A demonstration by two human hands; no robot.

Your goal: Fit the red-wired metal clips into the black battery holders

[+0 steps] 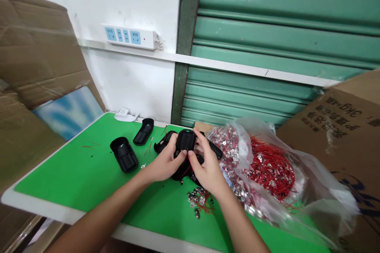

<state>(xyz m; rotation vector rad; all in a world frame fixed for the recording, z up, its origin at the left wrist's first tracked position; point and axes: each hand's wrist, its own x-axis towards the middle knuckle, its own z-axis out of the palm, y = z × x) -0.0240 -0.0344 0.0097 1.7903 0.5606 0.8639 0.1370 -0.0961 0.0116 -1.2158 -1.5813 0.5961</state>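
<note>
Both my hands grip one black plastic housing (186, 140) above the table, its ribbed hollow side facing me. My left hand (166, 158) holds its left edge, with the thumb on the lower rim. On the other side my right hand (206, 164) is closed on it, thumb low and index finger along the upper right corner. A short red wire shows near the right thumb. More black housings lie behind and under my hands, partly hidden. Two others, a near housing (124, 154) and a farther housing (143, 131), rest to the left.
Small metal contacts (197, 199) with red wires are scattered on the green tabletop (74, 174). At the right, clear plastic bags (246, 150) hold metal pieces and red-wired contacts (271, 170). Cardboard boxes (332, 134) flank both sides. A power strip (130, 36) is on the wall.
</note>
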